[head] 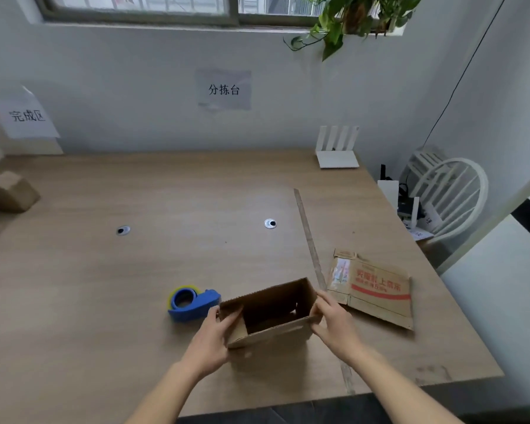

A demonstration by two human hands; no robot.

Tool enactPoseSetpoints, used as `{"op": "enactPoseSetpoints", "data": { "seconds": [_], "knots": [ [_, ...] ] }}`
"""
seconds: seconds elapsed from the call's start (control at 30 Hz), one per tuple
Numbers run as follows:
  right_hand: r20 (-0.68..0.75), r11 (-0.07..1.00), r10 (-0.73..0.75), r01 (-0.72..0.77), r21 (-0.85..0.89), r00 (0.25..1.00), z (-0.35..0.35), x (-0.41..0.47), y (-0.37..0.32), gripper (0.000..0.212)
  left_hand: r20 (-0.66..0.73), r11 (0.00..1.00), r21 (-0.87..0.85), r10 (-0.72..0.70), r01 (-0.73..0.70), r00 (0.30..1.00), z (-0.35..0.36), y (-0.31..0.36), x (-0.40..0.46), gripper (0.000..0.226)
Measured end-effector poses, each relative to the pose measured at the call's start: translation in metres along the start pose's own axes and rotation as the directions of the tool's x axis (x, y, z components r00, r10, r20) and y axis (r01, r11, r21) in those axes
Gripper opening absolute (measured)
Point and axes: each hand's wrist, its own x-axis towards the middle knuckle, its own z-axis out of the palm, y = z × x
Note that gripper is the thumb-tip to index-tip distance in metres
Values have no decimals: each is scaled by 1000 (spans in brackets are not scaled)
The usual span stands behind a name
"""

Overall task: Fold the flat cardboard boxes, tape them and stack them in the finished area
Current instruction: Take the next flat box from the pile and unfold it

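An opened-up brown cardboard box (273, 313) stands near the table's front edge, its top open toward me. My left hand (214, 338) grips its left end, thumb over the rim. My right hand (334, 322) holds its right end, fingers curled round the corner. A flat cardboard box (377, 289) with red print lies to the right of it. A blue tape dispenser (193, 302) with a yellow-edged roll sits just left of the box. A folded brown box (6, 192) lies at the far left edge, below the paper sign (28, 116) on the wall.
The wooden table (135, 270) has two round cable holes (123, 230) and a long seam strip (309, 237). A white router (337, 151) stands at the back right. A white chair (450, 194) with clutter stands beyond the right edge.
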Motion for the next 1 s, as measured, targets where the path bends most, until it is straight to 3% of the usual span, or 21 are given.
{"op": "enactPoseSetpoints", "data": {
  "seconds": [0.07,0.27,0.4,0.47,0.63,0.73,0.87,1.0],
  "knots": [
    [-26,996,-72,70,-52,997,3,-4,-2,23,-33,996,-91,-18,15,999,3,-8,-4,101],
    [-60,985,-159,154,-75,985,12,-5,2,15,-143,987,-158,-51,28,988,4,-10,0,99],
    [-93,997,-34,41,65,995,8,4,-6,41,-109,973,-210,-118,93,987,4,-8,2,96],
    [-87,996,0,8,93,996,4,14,-8,32,-100,980,-174,-113,94,989,1,-9,3,93],
    [232,996,1,20,-91,973,-15,40,-10,74,-74,987,-146,-75,64,994,-9,-8,2,93],
    [227,997,-25,40,-60,974,-18,44,-10,73,-97,985,-154,-95,79,991,-10,-8,4,99],
    [105,999,-1,6,-48,994,-8,40,-9,50,-84,984,-150,-107,94,991,-11,-9,5,102],
    [174,992,17,5,-127,985,-5,38,-8,64,-54,983,-169,-77,67,996,-13,-7,2,99]
  ]
}}
